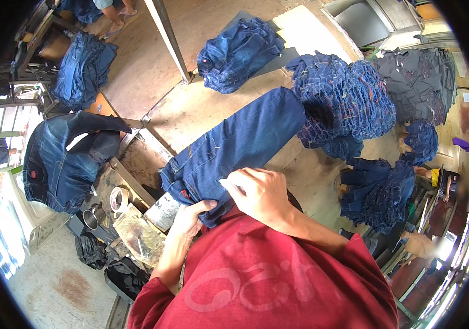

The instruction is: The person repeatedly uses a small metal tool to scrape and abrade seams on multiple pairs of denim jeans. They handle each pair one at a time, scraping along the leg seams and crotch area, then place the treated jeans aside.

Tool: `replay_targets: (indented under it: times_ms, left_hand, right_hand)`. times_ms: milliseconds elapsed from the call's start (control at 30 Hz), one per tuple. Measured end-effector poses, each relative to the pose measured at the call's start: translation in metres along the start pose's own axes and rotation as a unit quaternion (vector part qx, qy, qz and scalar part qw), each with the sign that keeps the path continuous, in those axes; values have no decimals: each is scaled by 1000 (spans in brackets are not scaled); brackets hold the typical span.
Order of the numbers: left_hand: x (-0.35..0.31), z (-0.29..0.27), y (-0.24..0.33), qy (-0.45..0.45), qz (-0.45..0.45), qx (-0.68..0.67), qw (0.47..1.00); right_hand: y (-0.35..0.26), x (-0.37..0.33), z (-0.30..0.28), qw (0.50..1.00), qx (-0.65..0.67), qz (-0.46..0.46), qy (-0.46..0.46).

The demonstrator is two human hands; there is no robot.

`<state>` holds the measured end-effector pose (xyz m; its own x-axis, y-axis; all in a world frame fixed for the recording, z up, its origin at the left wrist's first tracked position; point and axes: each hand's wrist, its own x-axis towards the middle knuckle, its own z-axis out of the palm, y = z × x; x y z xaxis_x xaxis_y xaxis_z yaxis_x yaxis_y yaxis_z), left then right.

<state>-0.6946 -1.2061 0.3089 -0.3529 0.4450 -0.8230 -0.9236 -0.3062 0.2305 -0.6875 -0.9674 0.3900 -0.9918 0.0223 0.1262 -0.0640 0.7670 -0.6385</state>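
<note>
A folded pair of dark blue jeans (245,134) lies across in front of me, its waist end near my body and its legs reaching up to the right. My left hand (190,216) grips the waist edge, thumb on top beside a small red patch, its other fingers hidden under the cloth. Above the jeans, my right hand (259,192) is closed with its fingertips pinched together near the pocket area. A small pale tip shows at those fingers, but I cannot make out what they hold, if anything.
Denim piles stand at the far middle (240,55), right (349,98) and lower right (379,192), beside a grey garment stack (418,82). More jeans (70,159) drape at left. A tape roll (119,199) and metal mug (93,216) sit near a worn wooden board (138,233). A post (169,41) rises beyond.
</note>
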Motion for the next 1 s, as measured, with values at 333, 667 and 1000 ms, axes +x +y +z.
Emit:
replay_targets:
  times_ms: [333, 667, 1000]
  left_hand:
    - [3, 1, 3, -2, 42, 19, 999]
    - [120, 102, -22, -106, -29, -218, 970]
    - [121, 44, 68, 198, 101, -37, 974]
  right_hand:
    - [60, -7, -5, 992, -58, 112, 24]
    - [299, 3, 6, 919, 156, 332, 145]
    - [280, 15, -1, 932, 161, 323, -6]
